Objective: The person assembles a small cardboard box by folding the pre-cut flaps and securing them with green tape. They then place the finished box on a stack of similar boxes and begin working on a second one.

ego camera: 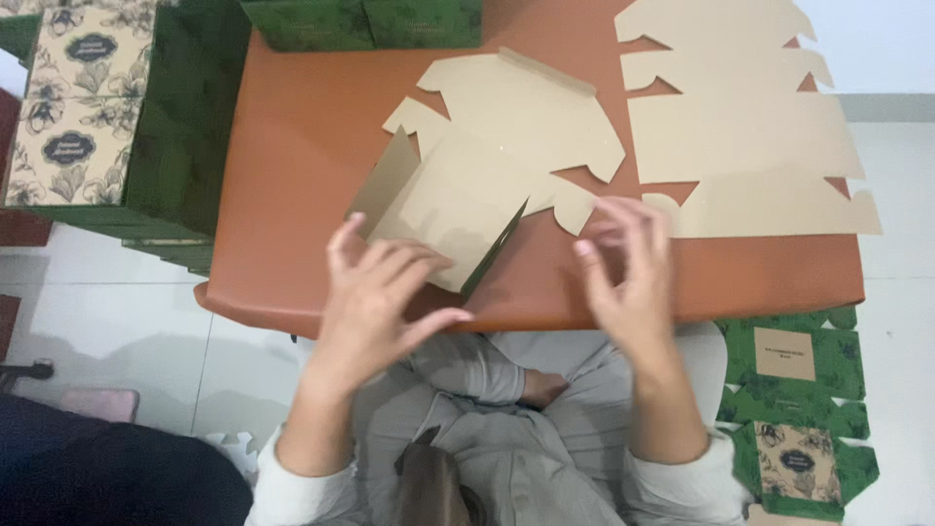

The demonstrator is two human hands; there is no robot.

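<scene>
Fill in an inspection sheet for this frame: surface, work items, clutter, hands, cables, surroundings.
Surface: brown table, low, smooth.
Work items: partly folded box blank, kraft side up, one flap raised; stack of flat blanks beside it.
Clutter: finished green boxes stacked at the table's left; green boxes at the far edge.
Hands: left hand open, fingers on the blank's near corner; right hand open, blurred, at its right flap.
Cables: nothing seen.
Surroundings: pale tiled floor; printed green blanks lying there.

soft even daylight, motion blur on right hand (628,282)
</scene>
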